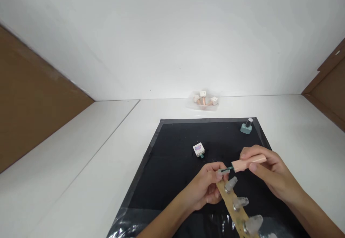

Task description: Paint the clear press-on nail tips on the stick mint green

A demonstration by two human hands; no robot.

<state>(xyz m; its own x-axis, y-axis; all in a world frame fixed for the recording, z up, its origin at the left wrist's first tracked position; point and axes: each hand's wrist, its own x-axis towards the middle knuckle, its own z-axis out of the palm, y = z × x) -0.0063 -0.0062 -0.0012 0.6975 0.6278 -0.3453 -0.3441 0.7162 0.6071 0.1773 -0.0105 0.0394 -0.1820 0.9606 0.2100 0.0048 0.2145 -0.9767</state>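
Note:
My left hand [206,189] is closed around the top end of a tan wooden strip [234,209] that carries several clear false nail tips [238,202] in a row. My right hand [265,173] pinches a pale pink nail polish brush cap [246,164], and its dark teal brush tip touches the topmost nail tip beside my left fingers. An open white nail polish bottle [198,149] with a printed label stands on the black mat [167,173] just beyond my hands.
A teal polish bottle [246,126] with a dark cap stands at the mat's far right corner. A clear tray [203,103] holding several pink-capped bottles sits against the white wall. Brown panels flank the white table on both sides.

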